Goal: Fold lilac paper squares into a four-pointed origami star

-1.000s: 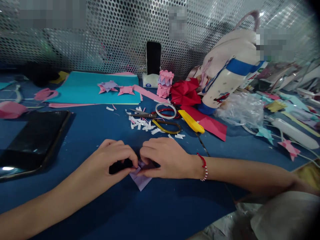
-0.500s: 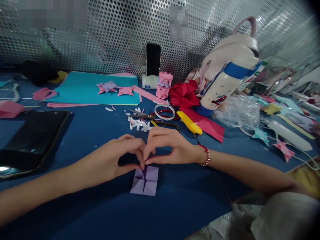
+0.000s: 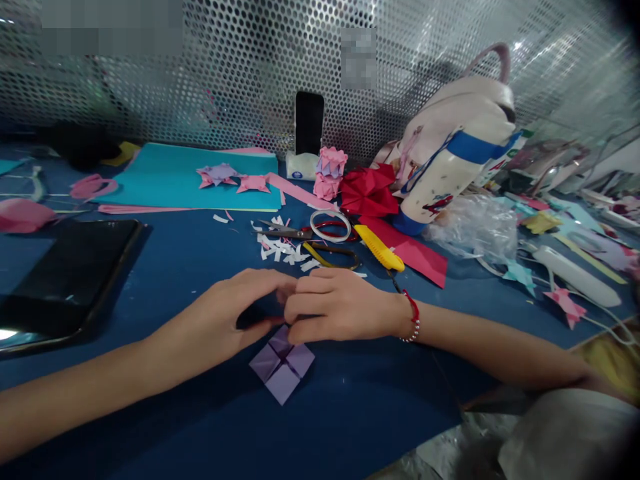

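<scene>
Purple ppr sq. (image 3: 283, 377) at R hand (image 3: 337, 305)

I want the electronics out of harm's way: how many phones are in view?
2. One phone lies flat on the blue tabletop at the left; another phone stands upright at the back, before the perforated panel. More could be hidden behind the white bag.

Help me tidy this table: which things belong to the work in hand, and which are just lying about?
In the work:
square of folded lilac paper
left hand and right hand, at its far corner

Probably just lying about:
steel-bladed scissors
yellow ridged cutter
small white paper scraps
flat red paper piece
white bottle with blue bands
large black rectangular phone, lying flat
</scene>
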Tool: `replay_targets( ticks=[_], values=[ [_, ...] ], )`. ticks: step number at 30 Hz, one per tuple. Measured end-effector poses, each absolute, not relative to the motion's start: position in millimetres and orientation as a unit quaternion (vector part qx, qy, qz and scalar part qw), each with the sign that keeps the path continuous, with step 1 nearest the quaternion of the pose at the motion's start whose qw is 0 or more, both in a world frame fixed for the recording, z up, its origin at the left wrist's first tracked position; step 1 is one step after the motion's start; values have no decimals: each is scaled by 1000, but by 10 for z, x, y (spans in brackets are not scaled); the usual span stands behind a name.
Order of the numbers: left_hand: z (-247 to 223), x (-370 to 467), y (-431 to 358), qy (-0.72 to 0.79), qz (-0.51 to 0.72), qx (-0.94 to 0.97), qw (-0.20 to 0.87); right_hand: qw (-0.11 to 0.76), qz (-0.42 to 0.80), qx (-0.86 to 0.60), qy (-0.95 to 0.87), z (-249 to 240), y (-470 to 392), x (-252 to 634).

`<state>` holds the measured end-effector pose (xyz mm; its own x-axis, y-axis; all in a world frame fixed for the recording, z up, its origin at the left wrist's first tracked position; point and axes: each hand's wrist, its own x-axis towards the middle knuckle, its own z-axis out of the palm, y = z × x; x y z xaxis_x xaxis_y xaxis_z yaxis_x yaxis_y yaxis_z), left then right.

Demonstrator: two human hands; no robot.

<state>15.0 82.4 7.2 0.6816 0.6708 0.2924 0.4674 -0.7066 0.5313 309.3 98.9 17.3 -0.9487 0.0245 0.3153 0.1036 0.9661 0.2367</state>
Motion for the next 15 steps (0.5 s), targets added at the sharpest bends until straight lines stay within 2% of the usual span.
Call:
replay_targets(
  ticks=[5, 9, 15],
  values=[
    [28, -96, 460, 313, 299, 887, 159, 140, -103, -19, -985, 190, 987, 3086],
    [-195, -171, 180, 324, 248, 906, 115, 114, -53, -41, -991, 171, 995, 3073],
    [-450, -156, -7, 314, 221, 920, 79, 82, 175, -101, -976, 143, 1004, 3014]
  ],
)
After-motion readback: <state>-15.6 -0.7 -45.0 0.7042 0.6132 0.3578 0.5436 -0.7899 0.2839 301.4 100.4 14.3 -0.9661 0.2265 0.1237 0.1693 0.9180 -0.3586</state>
